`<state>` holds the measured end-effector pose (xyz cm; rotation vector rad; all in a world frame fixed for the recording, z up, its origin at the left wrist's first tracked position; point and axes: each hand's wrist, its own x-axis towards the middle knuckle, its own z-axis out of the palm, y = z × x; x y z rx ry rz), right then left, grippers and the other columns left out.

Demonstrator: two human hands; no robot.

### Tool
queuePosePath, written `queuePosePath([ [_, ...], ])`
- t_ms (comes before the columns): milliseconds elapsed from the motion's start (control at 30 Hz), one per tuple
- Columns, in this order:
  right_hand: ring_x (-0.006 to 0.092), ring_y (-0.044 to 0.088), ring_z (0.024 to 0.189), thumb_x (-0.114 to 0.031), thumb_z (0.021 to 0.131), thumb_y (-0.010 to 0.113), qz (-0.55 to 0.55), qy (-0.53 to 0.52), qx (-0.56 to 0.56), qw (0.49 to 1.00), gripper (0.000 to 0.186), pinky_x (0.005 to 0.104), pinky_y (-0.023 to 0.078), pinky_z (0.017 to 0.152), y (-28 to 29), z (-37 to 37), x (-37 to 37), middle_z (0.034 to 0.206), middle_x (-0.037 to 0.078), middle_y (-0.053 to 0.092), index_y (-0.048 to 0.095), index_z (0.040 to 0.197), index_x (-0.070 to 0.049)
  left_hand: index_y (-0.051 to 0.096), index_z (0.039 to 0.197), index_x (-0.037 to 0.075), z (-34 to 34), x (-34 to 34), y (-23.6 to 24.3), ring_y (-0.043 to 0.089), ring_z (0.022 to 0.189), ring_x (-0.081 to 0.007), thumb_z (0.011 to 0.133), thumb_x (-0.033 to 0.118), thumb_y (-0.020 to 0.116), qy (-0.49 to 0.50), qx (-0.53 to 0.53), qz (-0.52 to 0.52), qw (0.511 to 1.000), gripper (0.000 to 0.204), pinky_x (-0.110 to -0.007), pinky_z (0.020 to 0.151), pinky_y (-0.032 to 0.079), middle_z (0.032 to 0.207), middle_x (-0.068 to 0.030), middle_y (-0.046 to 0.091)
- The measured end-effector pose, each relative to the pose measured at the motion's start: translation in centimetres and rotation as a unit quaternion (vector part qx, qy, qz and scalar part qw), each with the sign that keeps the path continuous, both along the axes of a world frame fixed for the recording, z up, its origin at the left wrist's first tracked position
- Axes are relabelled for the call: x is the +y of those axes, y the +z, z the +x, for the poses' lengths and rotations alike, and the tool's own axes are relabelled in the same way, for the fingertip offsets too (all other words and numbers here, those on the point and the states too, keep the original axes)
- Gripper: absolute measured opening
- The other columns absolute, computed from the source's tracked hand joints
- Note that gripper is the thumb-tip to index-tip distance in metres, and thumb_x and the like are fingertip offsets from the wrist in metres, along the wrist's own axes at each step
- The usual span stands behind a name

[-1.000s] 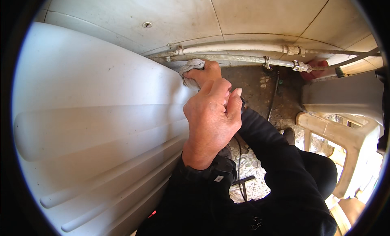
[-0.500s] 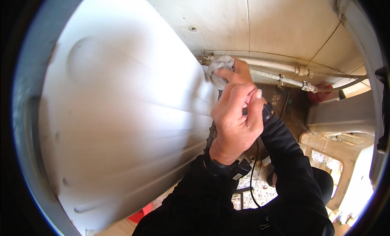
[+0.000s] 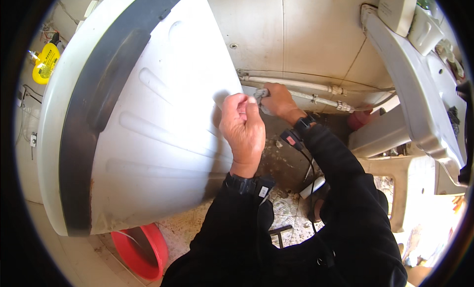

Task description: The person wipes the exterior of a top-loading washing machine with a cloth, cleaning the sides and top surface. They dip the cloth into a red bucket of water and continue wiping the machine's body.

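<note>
Your right hand (image 3: 279,100) is closed around a grey rag (image 3: 261,95), fingers wrapped over it, while your left hand (image 3: 243,131) hangs half-curled, thumb close to the fingertips; you seem to have nothing in it, but the palm is turned away, so I cannot tell. The rag bunches out of your right fist on its left side, beyond the tips of your left hand, just beside the edge of the white panel (image 3: 163,134); whether it touches that edge is hidden. For a sure hold, I would judge it best to fold the rag into a flat pad under your right fingers, press evenly, and let your left hand sit lower and wider so it does not block your view. The rag is crumpled and has no clear front; its loose part faces left, toward the panel, and what shows is a little longer up-and-down than across. Around your wrists are black bands, and a cable (image 3: 313,208) loops below your right one, so mind that it does not snag. Past your right hand, two pipes (image 3: 296,83) run along the foot of the wall (image 3: 256,35). Farther right of it are a basin (image 3: 395,74) and a stool (image 3: 385,164). Below and left of your left hand, a red tub (image 3: 159,247) stands under the panel's lower end.
</note>
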<state>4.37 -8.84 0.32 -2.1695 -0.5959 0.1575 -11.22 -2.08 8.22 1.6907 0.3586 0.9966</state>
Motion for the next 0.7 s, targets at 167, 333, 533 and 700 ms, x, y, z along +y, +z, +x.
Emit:
queuePosePath([
  [167, 0.0343, 0.075, 0.081, -0.022, 0.076, 0.081, 0.075, 0.060, 0.025, 0.995, 0.032, 0.0445, 0.059, 0.079, 0.8, 0.0, -7.2, 0.090, 0.024, 0.078, 0.078, 0.098, 0.001, 0.077, 0.111, 0.003, 2.3, -0.4, -2.3, 0.076, 0.092, -0.0294, 0.101, 0.029, 0.074, -0.039, 0.159, -0.014, 0.986, 0.028, -0.041, 0.085, 0.059, 0.105, -0.0160, 0.080],
  [333, 0.0173, 0.071, 0.097, -0.007, 0.090, 0.074, 0.270, 0.094, 0.210, 0.935, 0.032, 0.0349, 0.058, 0.091, 7.2, -4.8, -11.0, 0.109, 0.008, 0.077, 0.073, 0.120, 0.004, 0.080, 0.114, 0.004, 3.8, -1.8, -2.9, 0.072, 0.095, -0.0246, 0.103, 0.050, 0.073, -0.180, 0.163, -0.151, 0.958, 0.048, -0.042, 0.088, 0.055, 0.107, -0.0107, 0.079],
  [533, 0.0183, 0.069, 0.108, -0.022, 0.105, 0.075, 0.407, 0.012, 0.331, 0.852, 0.035, 0.0346, 0.056, 0.095, 9.4, -10.1, -13.9, 0.116, 0.009, 0.075, 0.070, 0.126, 0.005, 0.070, 0.137, 0.013, 2.5, -4.3, -1.3, 0.073, 0.118, -0.0252, 0.105, 0.068, 0.065, -0.387, 0.214, -0.371, 0.817, 0.064, -0.052, 0.098, 0.060, 0.126, -0.0061, 0.076],
  [700, 0.0210, 0.073, 0.098, -0.036, 0.105, 0.078, 0.299, -0.004, 0.234, 0.925, 0.052, 0.0368, 0.059, 0.084, 8.4, -8.8, -14.4, 0.107, 0.013, 0.077, 0.071, 0.120, 0.013, 0.068, 0.138, 0.012, 2.7, -4.6, -1.3, 0.071, 0.122, -0.0299, 0.109, 0.053, 0.065, -0.418, 0.205, -0.433, 0.772, 0.050, -0.059, 0.100, 0.060, 0.133, -0.0089, 0.074],
])
